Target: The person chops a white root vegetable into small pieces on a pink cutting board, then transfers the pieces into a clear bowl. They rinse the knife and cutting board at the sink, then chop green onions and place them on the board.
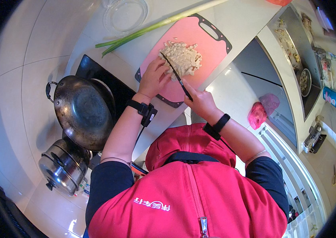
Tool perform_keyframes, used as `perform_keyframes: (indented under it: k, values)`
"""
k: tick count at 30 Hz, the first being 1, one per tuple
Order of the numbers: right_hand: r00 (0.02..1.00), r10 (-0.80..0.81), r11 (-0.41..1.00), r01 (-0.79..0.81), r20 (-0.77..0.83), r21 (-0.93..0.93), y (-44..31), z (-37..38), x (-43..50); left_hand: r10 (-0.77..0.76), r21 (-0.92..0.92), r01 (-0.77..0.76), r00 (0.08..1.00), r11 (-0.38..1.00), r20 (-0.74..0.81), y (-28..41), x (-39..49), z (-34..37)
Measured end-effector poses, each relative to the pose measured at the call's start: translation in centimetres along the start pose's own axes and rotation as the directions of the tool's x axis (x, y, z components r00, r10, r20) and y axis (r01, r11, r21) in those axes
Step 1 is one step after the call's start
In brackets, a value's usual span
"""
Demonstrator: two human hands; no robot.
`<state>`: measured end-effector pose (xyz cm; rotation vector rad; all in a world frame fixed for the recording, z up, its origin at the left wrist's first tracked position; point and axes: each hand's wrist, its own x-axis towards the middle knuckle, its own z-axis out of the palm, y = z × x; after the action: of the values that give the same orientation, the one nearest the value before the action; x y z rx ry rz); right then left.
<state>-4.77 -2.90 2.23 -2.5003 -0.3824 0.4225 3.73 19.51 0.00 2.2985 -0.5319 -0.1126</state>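
A heap of pale diced food (pixel 187 58), perhaps tofu, lies on a pink cutting board (pixel 215 47) with dark trim and a handle slot. Gripped in my right hand (pixel 202 102) is a kitchen knife (pixel 171 67); its blade, seen nearly edge-on, crosses the left side of the heap. My left hand (pixel 154 77) is at the heap's near left edge, fingers apart, close beside the blade. Whether the fingertips touch the dice or the blade is hard to make out.
A long green onion (pixel 156 23) lies along the board's far edge, near a clear glass dish (pixel 125 15). Left of me, a wok (pixel 81 110) and a lidded steel pot (pixel 64 166) stand by the black cooktop (pixel 96 74). The sink (pixel 307 101) holds a bowl (pixel 304 82).
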Motion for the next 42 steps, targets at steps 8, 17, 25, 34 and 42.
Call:
perform_keyframes:
  k: [8, 17, 25, 34, 42]
  values:
    - [1.0, -0.021, 1.0, 0.021, -0.003, -0.021, 0.3, 1.4, 0.5, 0.021, 0.001, -0.021, 1.0, 1.0, -0.009, -0.1, -0.1, 0.0]
    - [0.997, -0.009, 0.999, 0.006, -0.081, -0.044, 0.5, 3.6, 0.5, 0.027, 0.005, -0.027, 1.0, 1.0, -0.012, -0.1, 0.0, 0.3]
    - [0.988, -0.059, 0.998, 0.062, -0.141, 0.023, 0.9, 3.3, 0.4, 0.041, 0.035, -0.04, 0.999, 0.999, -0.015, 0.1, 0.1, 0.3]
    - [0.999, -0.007, 0.992, 0.003, -0.034, -0.126, 0.1, 3.2, 0.3, 0.005, 0.105, 0.001, 0.998, 0.995, -0.057, 1.7, 0.1, 0.5]
    - [0.997, 0.054, 0.991, -0.046, 0.057, -0.129, 0.8, 2.8, -3.2, -0.085, 0.09, 0.085, 0.996, 0.992, -0.011, 1.5, -0.1, 0.5]
